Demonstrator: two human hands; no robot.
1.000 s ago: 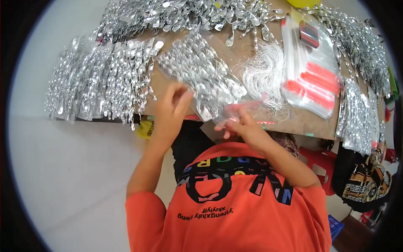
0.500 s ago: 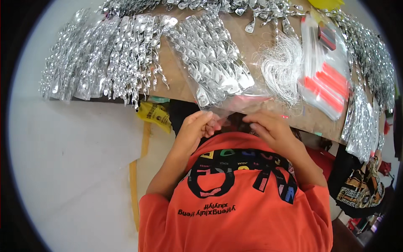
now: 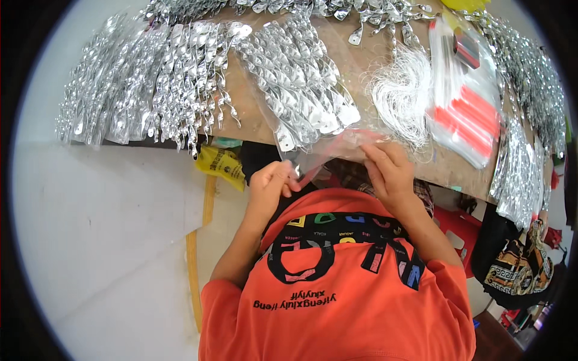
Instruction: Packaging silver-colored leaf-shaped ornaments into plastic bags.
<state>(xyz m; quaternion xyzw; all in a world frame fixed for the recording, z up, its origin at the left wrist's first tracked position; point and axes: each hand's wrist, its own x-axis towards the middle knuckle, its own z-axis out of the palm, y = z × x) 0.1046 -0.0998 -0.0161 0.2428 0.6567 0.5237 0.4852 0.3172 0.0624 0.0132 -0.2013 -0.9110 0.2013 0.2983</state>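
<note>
A clear zip bag (image 3: 316, 157) with a red strip along its mouth hangs over the near edge of the table. Inside it, and spread back across the tabletop, lie rows of twisted silver spiral strips (image 3: 301, 78). My left hand (image 3: 269, 183) pinches one end of the red strip. At the strip's other end, my right hand (image 3: 391, 171) grips the bag between thumb and fingers. The mouth is drawn out at a slant between both hands, in front of my orange shirt.
Bagged silver spirals (image 3: 120, 78) cover the table's left side. A bundle of white string (image 3: 400, 99) lies to the right, beside a stack of red-edged clear bags (image 3: 463, 114). More silver strands (image 3: 518, 174) hang over the right edge. A yellow bag (image 3: 220, 165) sits below the table.
My right hand has turned and taken hold of the right end of the bag's mouth. The red strip is now stretched between my hands, and the left hand has shifted slightly left.
</note>
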